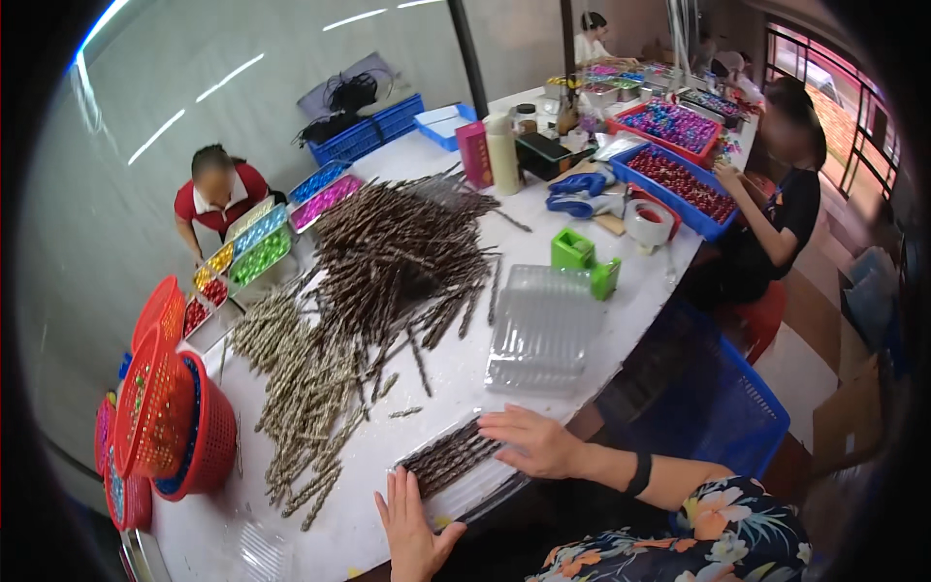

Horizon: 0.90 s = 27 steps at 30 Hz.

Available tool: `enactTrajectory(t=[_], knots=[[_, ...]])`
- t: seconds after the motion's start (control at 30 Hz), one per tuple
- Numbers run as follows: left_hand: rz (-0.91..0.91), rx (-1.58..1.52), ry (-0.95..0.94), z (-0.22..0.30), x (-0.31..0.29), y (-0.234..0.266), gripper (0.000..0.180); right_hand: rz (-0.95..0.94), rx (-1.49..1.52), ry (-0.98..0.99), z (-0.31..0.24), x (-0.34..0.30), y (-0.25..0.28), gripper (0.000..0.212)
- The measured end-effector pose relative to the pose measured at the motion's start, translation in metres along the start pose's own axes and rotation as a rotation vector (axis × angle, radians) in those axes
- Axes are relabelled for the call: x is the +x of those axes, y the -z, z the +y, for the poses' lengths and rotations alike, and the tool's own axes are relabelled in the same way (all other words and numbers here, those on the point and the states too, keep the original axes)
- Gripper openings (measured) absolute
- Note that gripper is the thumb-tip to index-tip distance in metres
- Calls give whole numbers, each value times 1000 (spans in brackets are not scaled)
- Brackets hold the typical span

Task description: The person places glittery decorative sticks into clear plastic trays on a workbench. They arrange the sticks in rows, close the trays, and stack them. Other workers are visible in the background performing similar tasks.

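Note:
My left hand (412,529) lies with straight fingers and thumb apart at the left end of a row of dark brown twisted sticks (448,460). At the row's other end my right hand (533,441) rests, its fingers stretched out over the stick ends. The sticks lie side by side in what looks like a clear plastic tray (475,493) near the table edge. Just beyond is a stack of clear ribbed trays (543,335). A large heap of brown twisted sticks (398,242) and a pile of pale gold ones (305,398) cover the table middle.
Red baskets (215,427) stand at the left edge, near metal trays of coloured beads (260,257). A green tape dispenser (574,249), a tape roll (648,225) and blue-handled scissors (574,192) lie beyond the clear trays. A blue crate (752,388) sits below, right. Co-workers sit around the table.

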<state>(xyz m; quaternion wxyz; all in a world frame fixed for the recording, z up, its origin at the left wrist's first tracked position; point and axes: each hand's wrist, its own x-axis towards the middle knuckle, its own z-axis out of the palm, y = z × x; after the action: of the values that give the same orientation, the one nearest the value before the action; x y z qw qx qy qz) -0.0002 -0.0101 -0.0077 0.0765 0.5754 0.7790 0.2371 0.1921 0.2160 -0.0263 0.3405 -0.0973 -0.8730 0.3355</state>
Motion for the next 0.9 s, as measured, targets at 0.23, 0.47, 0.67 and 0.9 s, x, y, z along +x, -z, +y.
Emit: enactTrajectory(t=[0.23, 0.47, 0.67, 0.9], knots=[[57, 148, -21, 21, 18, -7, 107, 93, -4, 51, 12, 1, 2, 37], [91, 153, 67, 33, 29, 1, 96, 91, 43, 72, 17, 2, -8, 37], [142, 287, -55, 28, 44, -21, 80, 64, 60, 51, 21, 3, -12, 36], [199, 242, -87, 29, 49, -21, 75, 54, 73, 44, 20, 4, -12, 33]])
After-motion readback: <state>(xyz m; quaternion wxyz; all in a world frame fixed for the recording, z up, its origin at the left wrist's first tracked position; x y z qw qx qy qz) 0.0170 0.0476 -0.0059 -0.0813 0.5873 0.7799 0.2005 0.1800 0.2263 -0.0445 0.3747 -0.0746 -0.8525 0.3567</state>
